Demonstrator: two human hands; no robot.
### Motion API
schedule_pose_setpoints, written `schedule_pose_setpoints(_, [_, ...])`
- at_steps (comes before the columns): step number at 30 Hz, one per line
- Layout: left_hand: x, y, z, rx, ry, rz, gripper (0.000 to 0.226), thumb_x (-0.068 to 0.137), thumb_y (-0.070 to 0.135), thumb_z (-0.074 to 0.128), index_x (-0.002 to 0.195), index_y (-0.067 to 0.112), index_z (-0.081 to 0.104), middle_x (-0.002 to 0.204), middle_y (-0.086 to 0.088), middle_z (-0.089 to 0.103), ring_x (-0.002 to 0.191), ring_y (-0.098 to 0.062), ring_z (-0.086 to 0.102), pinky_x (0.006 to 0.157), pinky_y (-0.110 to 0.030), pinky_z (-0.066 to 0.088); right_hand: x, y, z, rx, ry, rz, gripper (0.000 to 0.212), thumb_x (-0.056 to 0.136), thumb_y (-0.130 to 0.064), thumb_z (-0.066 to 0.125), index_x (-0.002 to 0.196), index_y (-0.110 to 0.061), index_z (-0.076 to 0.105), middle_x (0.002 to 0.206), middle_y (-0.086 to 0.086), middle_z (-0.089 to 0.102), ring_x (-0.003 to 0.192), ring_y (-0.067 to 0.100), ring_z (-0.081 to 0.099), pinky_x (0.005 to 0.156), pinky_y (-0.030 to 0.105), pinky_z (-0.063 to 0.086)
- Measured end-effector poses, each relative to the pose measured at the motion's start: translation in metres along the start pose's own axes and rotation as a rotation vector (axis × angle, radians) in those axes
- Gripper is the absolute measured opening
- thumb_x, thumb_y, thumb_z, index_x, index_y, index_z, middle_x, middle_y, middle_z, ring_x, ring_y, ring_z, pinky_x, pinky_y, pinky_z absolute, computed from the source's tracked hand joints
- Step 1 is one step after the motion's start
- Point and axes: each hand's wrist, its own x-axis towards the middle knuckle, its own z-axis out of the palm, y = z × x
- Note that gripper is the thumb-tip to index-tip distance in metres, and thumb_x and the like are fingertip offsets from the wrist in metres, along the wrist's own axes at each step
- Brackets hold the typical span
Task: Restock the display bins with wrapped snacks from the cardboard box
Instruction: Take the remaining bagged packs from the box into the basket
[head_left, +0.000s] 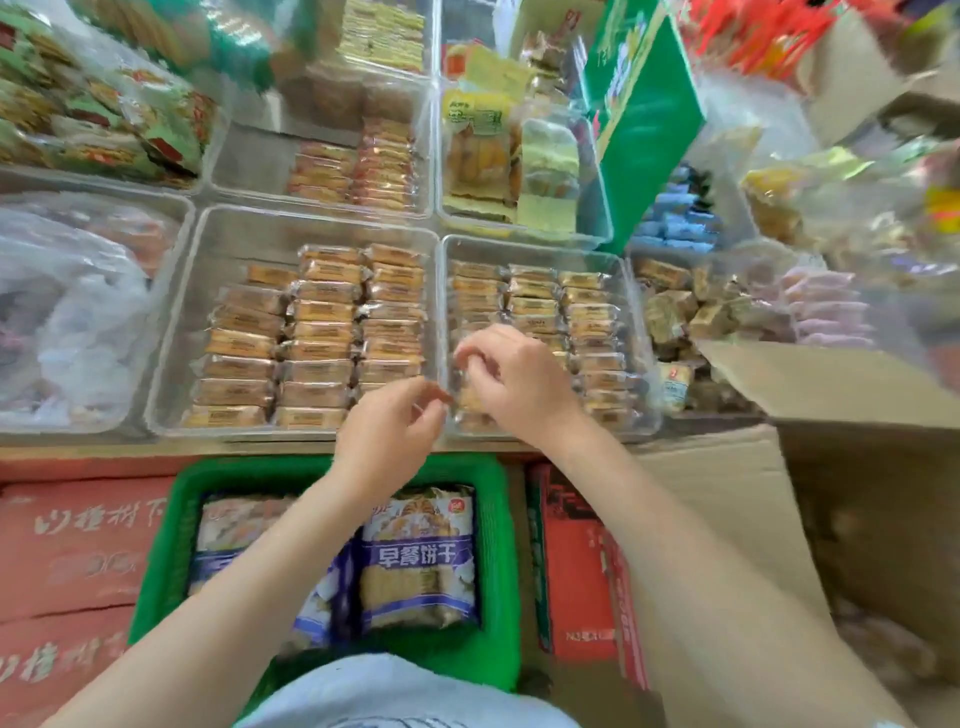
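Green basket (156, 561) sitting nearest, below worktop edge; left hand (387, 436) fingers curling, grip unclear; right hand (519, 384) fingers pinching wrapped snack (470, 397) at near-left corner of clear bin (644, 332); cardboard box (831, 389) lying open at right

Bright, even lighting; sharp centre, smeared edges.
Light is diffuse and casts only weak shadows. Soft glare sits on the clear plastic bins (291, 223) and wrappers. Wide-angle distortion bends the shelf edge and bin rows outward. Heavy blur smears the upper right corner, the green carton (644, 104) and the left margin; both hands show slight motion blur.
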Motion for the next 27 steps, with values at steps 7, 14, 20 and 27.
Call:
schedule_pose_setpoints(7, [-0.083, 0.127, 0.13, 0.038, -0.222, 0.212, 0.026, 0.099, 0.032, 0.055, 0.123, 0.03, 0.063, 0.122, 0.01, 0.058, 0.096, -0.008, 0.06, 0.086, -0.039, 0.055, -0.159, 0.069, -0.12, 0.029, 0.451, 0.107, 0.018, 0.088, -0.007, 0.054, 0.091, -0.007, 0.071, 0.084, 0.003, 0.065, 0.068, 0.014, 0.054, 0.065, 0.03, 0.047])
schedule_pose_setpoints(14, [-0.158, 0.224, 0.258, -0.12, -0.165, 0.123, 0.09, 0.093, 0.046, 0.064, 0.159, 0.032, 0.005, 0.164, 0.01, 0.014, 0.149, -0.013, 0.02, 0.121, -0.04, 0.028, -0.296, 0.199, -0.206, -0.102, 0.176, 0.417, 0.021, 0.098, -0.017, 0.048, 0.099, -0.013, 0.068, 0.095, -0.001, 0.066, 0.084, 0.015, 0.058, 0.071, 0.03, 0.048])
schedule_pose_setpoints(20, [-0.164, 0.243, 0.297, -0.134, -0.023, 0.003, 0.105, 0.092, 0.021, 0.069, 0.159, 0.036, -0.01, 0.168, 0.016, 0.002, 0.149, -0.003, 0.017, 0.111, -0.024, 0.028, -0.338, 0.273, -0.197, -0.465, -0.989, 0.603, 0.049, 0.099, -0.044, 0.056, 0.134, -0.01, 0.057, 0.129, 0.009, 0.062, 0.109, 0.029, 0.062, 0.091, 0.038, 0.053])
schedule_pose_setpoints(27, [-0.158, 0.258, 0.297, 0.193, -0.013, -0.088, 0.109, 0.093, 0.025, 0.068, 0.157, 0.035, -0.019, 0.168, 0.002, 0.013, 0.116, -0.026, 0.06, 0.071, -0.031, 0.04, -0.341, 0.286, -0.17, -0.671, -1.261, 0.708, 0.075, 0.092, -0.062, 0.057, 0.149, -0.016, 0.043, 0.143, 0.009, 0.05, 0.126, 0.032, 0.053, 0.103, 0.042, 0.049])
